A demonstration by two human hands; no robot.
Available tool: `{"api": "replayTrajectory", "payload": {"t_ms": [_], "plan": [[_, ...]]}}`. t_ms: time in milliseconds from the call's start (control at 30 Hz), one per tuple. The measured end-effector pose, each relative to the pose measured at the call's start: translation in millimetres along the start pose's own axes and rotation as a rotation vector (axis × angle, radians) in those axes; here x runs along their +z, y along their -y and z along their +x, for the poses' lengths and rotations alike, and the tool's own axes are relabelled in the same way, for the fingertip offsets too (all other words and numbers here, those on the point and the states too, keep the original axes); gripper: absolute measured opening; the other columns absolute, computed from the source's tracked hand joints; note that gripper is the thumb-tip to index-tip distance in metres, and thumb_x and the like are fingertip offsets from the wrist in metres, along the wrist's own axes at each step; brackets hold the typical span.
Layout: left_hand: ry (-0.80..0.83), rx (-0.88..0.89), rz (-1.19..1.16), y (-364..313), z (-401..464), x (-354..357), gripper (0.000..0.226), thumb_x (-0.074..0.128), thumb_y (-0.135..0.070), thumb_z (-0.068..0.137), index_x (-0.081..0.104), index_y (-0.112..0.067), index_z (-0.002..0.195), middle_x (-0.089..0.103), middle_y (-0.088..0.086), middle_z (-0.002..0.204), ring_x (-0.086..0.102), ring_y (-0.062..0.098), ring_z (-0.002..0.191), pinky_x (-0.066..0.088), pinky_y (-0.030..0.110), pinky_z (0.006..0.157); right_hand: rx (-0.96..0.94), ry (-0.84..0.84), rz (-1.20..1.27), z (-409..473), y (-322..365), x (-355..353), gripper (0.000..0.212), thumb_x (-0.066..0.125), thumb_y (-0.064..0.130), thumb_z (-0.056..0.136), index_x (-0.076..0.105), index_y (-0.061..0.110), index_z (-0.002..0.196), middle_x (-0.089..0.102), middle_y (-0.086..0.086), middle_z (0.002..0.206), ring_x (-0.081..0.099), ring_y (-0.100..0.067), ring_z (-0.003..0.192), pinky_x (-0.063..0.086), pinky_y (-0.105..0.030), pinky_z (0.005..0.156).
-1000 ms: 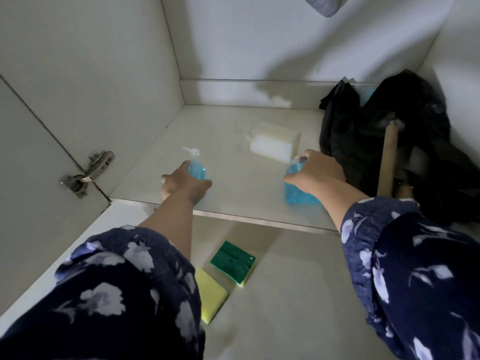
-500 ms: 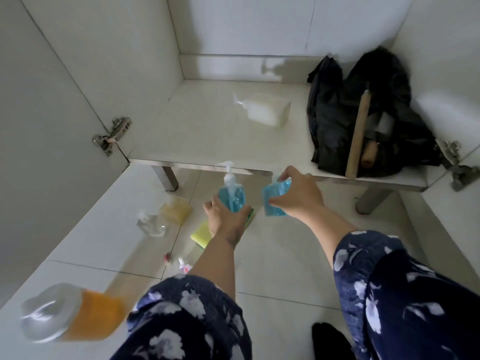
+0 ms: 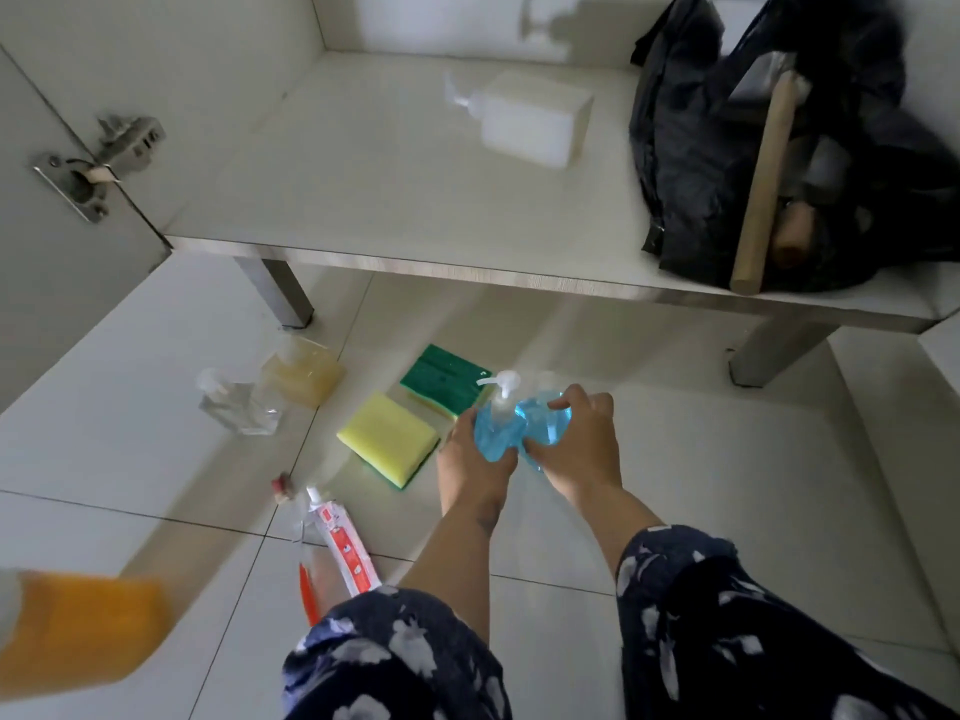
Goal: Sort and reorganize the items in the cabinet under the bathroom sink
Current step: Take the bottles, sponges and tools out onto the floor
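My left hand grips a blue pump bottle with a white pump head. My right hand holds a second blue bottle right beside it. Both hands are low over the floor tiles, in front of the cabinet. On the cabinet floor a white pump bottle lies on its side. A black plastic bag with a wooden handle leaning in it fills the cabinet's right side.
On the tiles lie a green sponge, a yellow sponge, a clear bottle, an amber bottle and a toothpaste tube. An orange bottle is blurred at the lower left. The open cabinet door hinge is at the left.
Both hands have drawn the two blue bottles out of the cabinet and down toward the floor, close together. The view has tilted down onto the tiles.
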State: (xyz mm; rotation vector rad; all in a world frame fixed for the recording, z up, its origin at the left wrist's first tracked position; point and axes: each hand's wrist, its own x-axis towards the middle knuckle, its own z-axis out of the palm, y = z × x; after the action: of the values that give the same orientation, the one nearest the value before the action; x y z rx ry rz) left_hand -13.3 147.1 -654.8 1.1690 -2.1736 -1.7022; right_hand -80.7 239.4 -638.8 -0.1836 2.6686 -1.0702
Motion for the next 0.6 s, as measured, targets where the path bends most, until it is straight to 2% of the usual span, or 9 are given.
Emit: {"api": "replayTrajectory", "payload": {"t_ms": [167,267,367,500,600], "plan": [[0.01,0.045,0.008,29,14,8,0.055,0.071,-0.009,0.081,0.048,-0.025,0.129,0.061,-0.007,0.113,0.055,0.009,0.106,0.042,0.023,0.09,-0.119,-0.102,0.104,0,-23,24,0.043,0.081,0.015,0.07,0.054,0.013,0.103,0.031,0.008,0.108,0.052,-0.014,0.082,0.05,-0.028,0.072],[0.034,0.046,0.023,38,16,6,0.059,0.072,-0.011,0.082,0.045,-0.022,0.133,0.059,-0.004,0.127,0.051,0.006,0.116,0.041,0.026,0.1,-0.171,-0.127,0.102,0,-32,29,0.047,0.083,0.015,0.069,0.053,0.014,0.105,0.034,0.006,0.114,0.049,-0.01,0.085,0.047,-0.023,0.073],[0.055,0.059,0.069,38,17,1,0.062,0.071,-0.012,0.083,0.042,-0.023,0.137,0.057,-0.004,0.13,0.05,0.011,0.124,0.042,0.034,0.105,-0.161,-0.081,0.078,-4,-40,29,0.046,0.082,0.014,0.07,0.048,0.015,0.102,0.042,-0.001,0.119,0.047,-0.009,0.088,0.042,-0.021,0.073],[0.078,0.061,0.115,33,15,-3,0.061,0.07,-0.011,0.084,0.041,-0.024,0.137,0.055,-0.001,0.134,0.048,0.018,0.128,0.04,0.029,0.099,-0.124,-0.047,0.036,-9,-48,25,0.047,0.081,0.018,0.072,0.042,0.017,0.097,0.049,0.0,0.11,0.049,-0.013,0.09,0.037,-0.02,0.073],[0.095,0.042,0.12,24,12,-9,0.066,0.073,-0.013,0.082,0.04,-0.024,0.137,0.051,0.002,0.138,0.046,0.021,0.129,0.04,0.027,0.089,-0.107,0.025,-0.048,-7,-44,11,0.046,0.08,0.023,0.073,0.04,0.019,0.097,0.05,0.0,0.112,0.047,-0.012,0.089,0.038,-0.023,0.074]]}}
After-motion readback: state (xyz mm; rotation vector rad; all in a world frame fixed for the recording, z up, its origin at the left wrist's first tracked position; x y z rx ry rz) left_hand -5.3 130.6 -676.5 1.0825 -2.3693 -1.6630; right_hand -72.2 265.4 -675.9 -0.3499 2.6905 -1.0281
